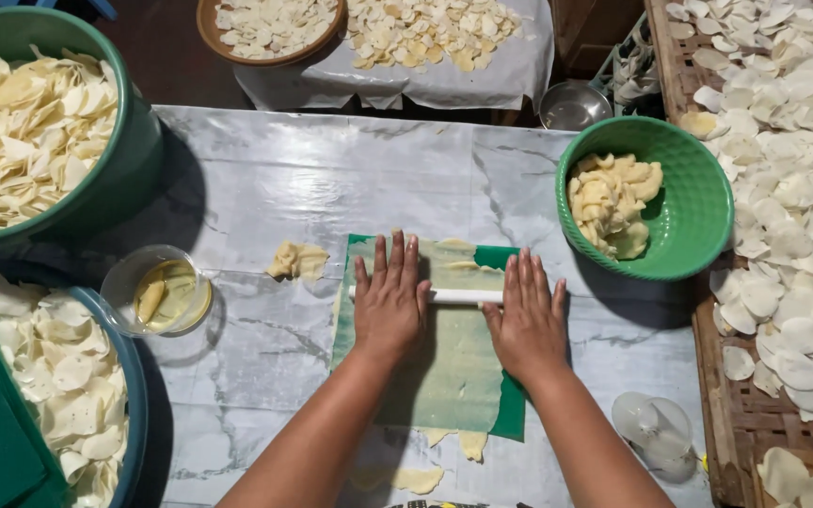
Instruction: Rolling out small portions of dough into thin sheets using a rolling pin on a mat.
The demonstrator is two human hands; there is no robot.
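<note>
My left hand (390, 303) and my right hand (526, 320) lie flat, palms down, side by side on a thin white rolling pin (463, 296). The pin rests crosswise on a thin sheet of pale dough (454, 367) spread over a green mat (512, 409) on the marble-patterned table (265, 179). Fingers of both hands are extended and pressed on the pin. A scrap of dough (297, 260) lies left of the mat, and more scraps (444, 452) lie at its near end.
A green bowl (698, 202) with lumps of dough (613, 202) stands at the right. A clear cup of yellowish liquid (162, 293) sits left. Green (138, 150) and blue (134, 404) tubs hold white round chips. A woven tray (717, 395) of chips lies right, beside a clear upturned cup (656, 428).
</note>
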